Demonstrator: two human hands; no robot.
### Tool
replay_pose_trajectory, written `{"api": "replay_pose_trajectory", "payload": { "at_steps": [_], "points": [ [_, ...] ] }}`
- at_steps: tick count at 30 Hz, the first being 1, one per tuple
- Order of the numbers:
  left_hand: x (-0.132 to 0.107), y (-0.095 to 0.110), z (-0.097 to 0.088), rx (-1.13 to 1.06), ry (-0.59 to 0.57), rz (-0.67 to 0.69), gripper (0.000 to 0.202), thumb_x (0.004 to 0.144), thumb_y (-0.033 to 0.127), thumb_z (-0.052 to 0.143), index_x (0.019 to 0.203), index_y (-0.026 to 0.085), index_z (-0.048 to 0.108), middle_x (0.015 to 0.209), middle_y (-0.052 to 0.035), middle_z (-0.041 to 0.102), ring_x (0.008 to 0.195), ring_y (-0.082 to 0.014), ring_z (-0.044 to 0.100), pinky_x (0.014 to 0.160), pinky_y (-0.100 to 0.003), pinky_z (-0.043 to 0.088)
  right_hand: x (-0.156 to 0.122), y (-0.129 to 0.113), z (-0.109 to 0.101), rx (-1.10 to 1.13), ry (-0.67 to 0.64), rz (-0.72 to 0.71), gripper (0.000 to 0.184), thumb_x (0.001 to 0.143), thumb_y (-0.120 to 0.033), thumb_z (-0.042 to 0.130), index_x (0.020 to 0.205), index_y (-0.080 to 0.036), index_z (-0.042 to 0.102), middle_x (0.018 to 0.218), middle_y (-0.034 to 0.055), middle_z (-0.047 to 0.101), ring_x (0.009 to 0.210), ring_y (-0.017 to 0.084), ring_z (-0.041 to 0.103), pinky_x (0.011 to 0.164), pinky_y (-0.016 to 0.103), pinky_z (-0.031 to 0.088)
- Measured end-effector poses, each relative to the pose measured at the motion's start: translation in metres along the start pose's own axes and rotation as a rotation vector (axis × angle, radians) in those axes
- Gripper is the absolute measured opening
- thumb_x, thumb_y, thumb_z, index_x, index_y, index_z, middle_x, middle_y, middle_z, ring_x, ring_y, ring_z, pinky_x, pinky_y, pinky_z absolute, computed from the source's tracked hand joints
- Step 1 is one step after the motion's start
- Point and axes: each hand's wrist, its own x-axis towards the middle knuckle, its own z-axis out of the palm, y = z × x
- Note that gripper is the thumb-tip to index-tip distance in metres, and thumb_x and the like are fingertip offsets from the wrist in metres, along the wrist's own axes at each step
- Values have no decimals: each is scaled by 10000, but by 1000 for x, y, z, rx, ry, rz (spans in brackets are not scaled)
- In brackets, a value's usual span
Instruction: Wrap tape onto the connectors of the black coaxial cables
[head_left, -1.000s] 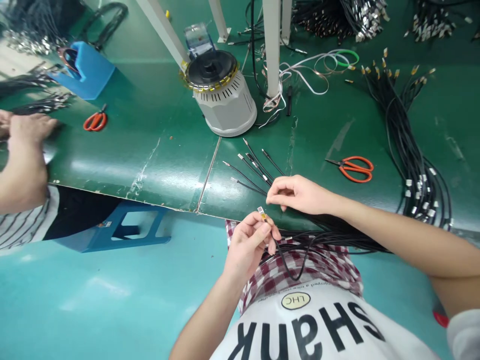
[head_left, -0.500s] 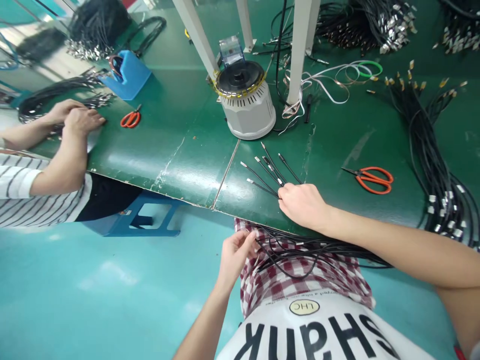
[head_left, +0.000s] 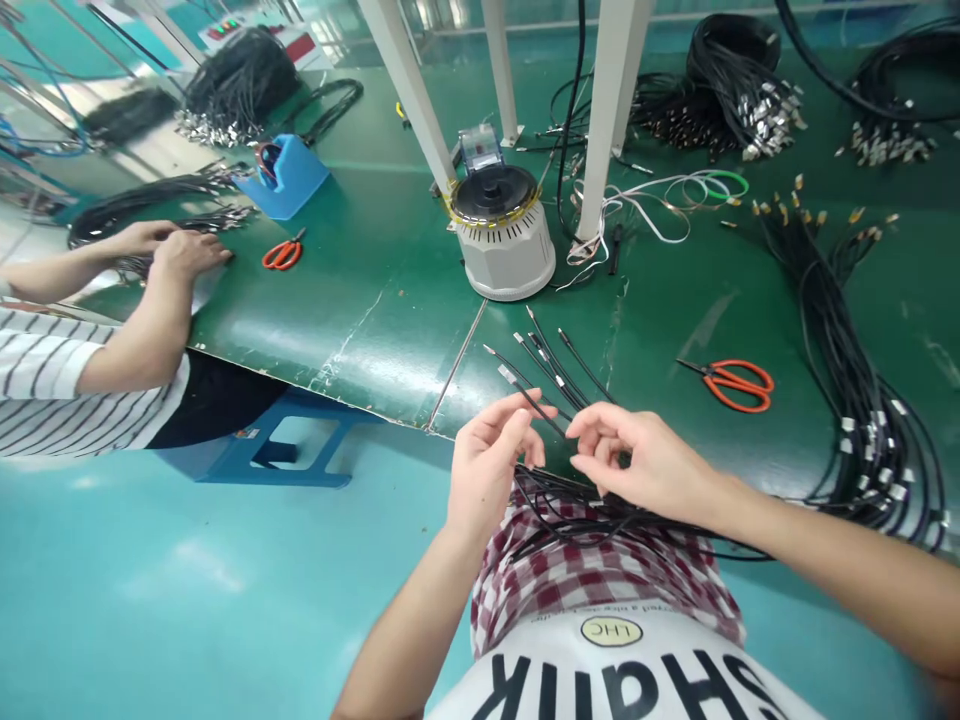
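Note:
My left hand, with curled fingers, holds a thin black cable whose pale connector tip points up and left over the bench edge. Beside it on the right is my right hand, its thumb and fingers apart near the lower part of that cable, with nothing seen between them. Several more black cables with small metal ends fan out on the green bench just beyond my hands. A bundle of black cables lies across my lap on a checked cloth.
Orange-handled scissors lie to the right, before a long cable bundle. A grey round machine stands ahead between white posts. At left, a co-worker's hands rest near cables, orange scissors and a blue tape dispenser.
My left hand has risen from my lap to the bench edge. My right hand has let go of the fanned cables and drawn back toward me, fingers apart. The view has tilted up slightly.

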Motion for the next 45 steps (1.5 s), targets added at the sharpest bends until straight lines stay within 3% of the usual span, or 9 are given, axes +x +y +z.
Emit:
{"api": "replay_pose_trajectory", "payload": {
  "at_steps": [5,9,15,22,25,32,37,41,45],
  "points": [
    [-3,2,14,-45,-79,-96,220,880,311,676,987,125,721,820,-79,702,464,-78,527,455,-216,388,-20,6,10,212,-95,89,199,896,-207,606,1031,-227,462,830,-42,620,632,118,688,603,233,505],
    [-6,0,20,-5,-110,-138,210,886,311,672,965,120,714,753,-49,665,464,-80,523,452,-216,402,-19,8,-2,212,-156,90,167,882,-271,661,960,-202,530,806,-12,660,698,151,695,651,261,520],
    [-12,2,36,83,-202,-197,221,889,334,667,925,115,669,736,-54,677,397,-54,486,397,-184,337,1,-5,-37,298,111,-20,228,899,-383,651,941,-162,618,797,24,679,643,124,612,620,251,505],
    [-10,0,51,138,-291,-247,286,930,395,600,1021,125,628,707,-61,694,326,-43,453,348,-158,255,1,-13,-55,2,111,-195,219,889,-369,659,838,-160,698,782,-4,643,652,89,543,596,204,423],
    [-1,-5,51,100,-261,-260,306,923,411,607,950,109,652,673,-53,671,323,-42,442,334,-159,264,24,8,-82,-145,9,-113,305,941,-450,569,932,-182,714,800,-12,694,631,88,601,588,191,457],
    [25,-19,35,-23,-109,-297,303,908,426,633,935,125,659,690,-38,655,354,-31,462,347,-137,295,139,60,-187,-549,408,47,232,971,-264,512,1038,-132,691,1047,90,684,945,181,640,907,343,464],
    [39,-20,27,-43,-44,-344,350,839,466,704,934,133,659,671,-35,647,336,-31,438,333,-138,281,196,72,-204,-643,437,7,187,912,-276,626,1028,-134,659,1180,86,620,1067,224,593,936,429,473],
    [47,-16,26,-41,-33,-362,364,822,476,716,926,131,660,664,-38,645,336,-35,443,332,-139,273,206,76,-211,-564,487,-59,119,885,-250,625,881,-135,652,1117,81,628,985,191,620,895,344,475],
    [52,-14,25,-40,-50,-355,351,849,473,689,922,131,657,673,-40,646,347,-33,436,339,-140,271,177,68,-225,-361,611,-154,213,979,-317,452,1021,-141,564,1018,92,649,891,161,637,826,313,506]
  ]
}}
